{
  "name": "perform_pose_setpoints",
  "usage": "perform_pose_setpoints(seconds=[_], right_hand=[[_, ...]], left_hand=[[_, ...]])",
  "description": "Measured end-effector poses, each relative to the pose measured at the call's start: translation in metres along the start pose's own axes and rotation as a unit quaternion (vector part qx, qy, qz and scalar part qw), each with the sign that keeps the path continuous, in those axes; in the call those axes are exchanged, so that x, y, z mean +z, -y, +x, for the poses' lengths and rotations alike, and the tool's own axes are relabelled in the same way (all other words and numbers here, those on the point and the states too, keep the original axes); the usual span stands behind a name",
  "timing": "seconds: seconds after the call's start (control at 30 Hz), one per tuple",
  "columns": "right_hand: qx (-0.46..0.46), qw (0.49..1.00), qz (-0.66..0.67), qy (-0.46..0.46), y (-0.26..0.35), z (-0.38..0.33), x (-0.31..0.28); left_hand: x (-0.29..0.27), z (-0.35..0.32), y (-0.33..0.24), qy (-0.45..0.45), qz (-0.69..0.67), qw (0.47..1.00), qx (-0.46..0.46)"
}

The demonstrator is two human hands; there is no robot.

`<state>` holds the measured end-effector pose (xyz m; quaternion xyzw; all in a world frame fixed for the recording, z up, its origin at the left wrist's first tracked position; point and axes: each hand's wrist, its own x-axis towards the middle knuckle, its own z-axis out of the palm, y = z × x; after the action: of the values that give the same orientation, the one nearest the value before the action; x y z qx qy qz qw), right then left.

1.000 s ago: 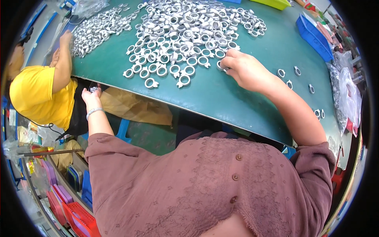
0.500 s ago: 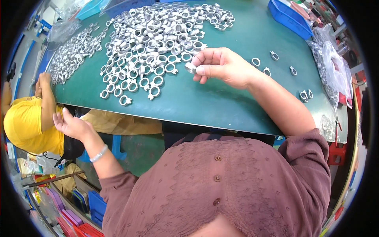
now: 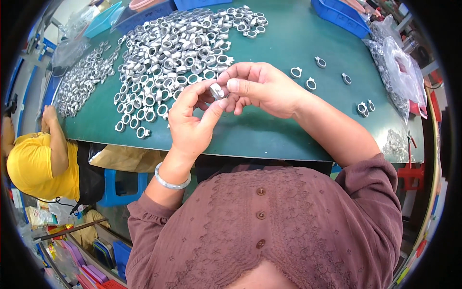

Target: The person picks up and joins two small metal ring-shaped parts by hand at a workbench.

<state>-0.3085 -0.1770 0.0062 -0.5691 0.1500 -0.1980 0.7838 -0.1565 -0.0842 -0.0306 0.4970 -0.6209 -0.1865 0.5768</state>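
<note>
- Holding one silvery metal ring (image 3: 216, 91) above the table (image 3: 274, 139), nearer its front edge than its far edge, beside the closest parts of a large heap.
- Gripping that ring between thumb and bent fingers of the left hand (image 3: 192, 118), with the thumb tip at its lower side.
- Reaching the same ring from the right with the right hand (image 3: 272, 91): thumb tip and forefinger just beside or touching it, other fingers curled below; cannot tell if gripping it too.
- Wearing a pale bracelet (image 3: 172, 183) on the left wrist and a plum-brown blouse (image 3: 231, 212) with sleeves up the forearms.
- On the table, left of its middle, a large heap of similar rings (image 3: 183, 48), piled thickly toward the far edge and thinning to single pieces toward the front edge.
- Along the left edge, a second heap of silvery parts (image 3: 84, 82), too small to make out singly.
- Toward the right edge, six loose rings (image 3: 311, 84), well apart from the large heap, with two close together nearest the front right corner.
- At the far edge, a blue bin (image 3: 341, 17) on the right and a turquoise tray (image 3: 102, 19) on the left.
- Along the right edge, clear plastic bags (image 3: 399, 72).
- By the left edge, a co-worker in yellow (image 3: 36, 166), with hands near the second heap.
- Below the front edge, a blue stool (image 3: 122, 188).
</note>
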Motion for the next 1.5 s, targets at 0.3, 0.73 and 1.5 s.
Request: perform_pose_setpoints(seconds=[0.3, 0.73, 1.5], right_hand=[[0.004, 0.996, -0.084, -0.015, -0.001, 0.001, -0.002], [0.003, 0.995, -0.088, -0.053, -0.005, 0.002, -0.006], [-0.164, 0.786, -0.588, -0.092, -0.015, 0.038, -0.039]], left_hand=[[0.007, -0.003, -0.009, -0.061, -0.159, 0.979, -0.11], [0.008, -0.004, -0.011, -0.013, -0.115, 0.987, -0.113], [-0.006, -0.01, -0.002, -0.057, -0.337, 0.905, -0.252]])
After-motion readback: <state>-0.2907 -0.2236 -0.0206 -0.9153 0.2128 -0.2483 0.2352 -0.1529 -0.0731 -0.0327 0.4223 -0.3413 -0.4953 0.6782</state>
